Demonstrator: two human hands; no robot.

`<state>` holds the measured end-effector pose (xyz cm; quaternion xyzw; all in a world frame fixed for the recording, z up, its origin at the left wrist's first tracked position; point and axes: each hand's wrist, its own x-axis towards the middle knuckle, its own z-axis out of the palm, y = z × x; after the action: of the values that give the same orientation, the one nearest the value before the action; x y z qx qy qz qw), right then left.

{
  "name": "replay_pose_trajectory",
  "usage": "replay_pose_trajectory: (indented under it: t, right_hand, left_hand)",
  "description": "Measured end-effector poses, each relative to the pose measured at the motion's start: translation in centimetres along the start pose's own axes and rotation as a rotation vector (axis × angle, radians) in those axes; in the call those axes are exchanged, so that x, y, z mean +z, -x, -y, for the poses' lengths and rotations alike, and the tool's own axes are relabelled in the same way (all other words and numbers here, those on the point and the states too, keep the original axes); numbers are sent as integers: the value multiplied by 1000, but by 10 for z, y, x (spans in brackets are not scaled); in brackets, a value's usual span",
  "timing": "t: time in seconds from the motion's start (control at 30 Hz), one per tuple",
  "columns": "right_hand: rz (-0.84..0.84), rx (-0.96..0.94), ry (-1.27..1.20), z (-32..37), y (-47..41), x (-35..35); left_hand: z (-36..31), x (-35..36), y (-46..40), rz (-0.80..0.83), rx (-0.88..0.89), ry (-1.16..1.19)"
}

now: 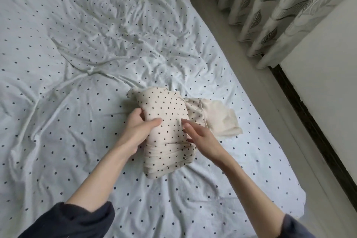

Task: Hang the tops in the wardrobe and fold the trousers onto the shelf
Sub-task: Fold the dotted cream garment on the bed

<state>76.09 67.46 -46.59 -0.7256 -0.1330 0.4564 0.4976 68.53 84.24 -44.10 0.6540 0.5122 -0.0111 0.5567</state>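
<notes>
where the bed point(251, 160) edge nears, left hand point(139, 129) grips folded trousers point(168, 131), right hand point(201, 137) touching

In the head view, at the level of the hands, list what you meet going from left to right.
Spotted bed sheet → left hand → folded spotted garment → right hand → cream cloth → floor strip → dark skirting

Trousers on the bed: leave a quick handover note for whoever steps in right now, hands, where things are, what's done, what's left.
Left hand grips the left edge of the folded dotted trousers, thumb on top.
Right hand is open, fingers touching their right side.
The trousers lie on the bed, folded into a bundle, with a cream end poking out to the right.
Left: tuck that end in and carry the bundle to the shelf. No wardrobe, shelf or tops in view.
</notes>
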Motion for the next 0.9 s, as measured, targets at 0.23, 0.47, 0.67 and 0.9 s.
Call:
replay_pose_trajectory:
  t: [0.23, 0.47, 0.67, 0.9]
  right_hand:
    - [-196, 58, -273, 2, 15, -99]
    - [-331, 328, 35, -55, -27, -150]
    - [-285, 541, -48, -88, -59, -169]
    - [-125, 675, -234, -97, -69, -183]
  left_hand:
    - [-62, 110, 24, 346, 291, -222]
    - [-24, 128, -10, 155, 226, -378]
    - [-7, 126, -35, 250, -163, -87]
    - [-6, 152, -45, 266, -309, -2]
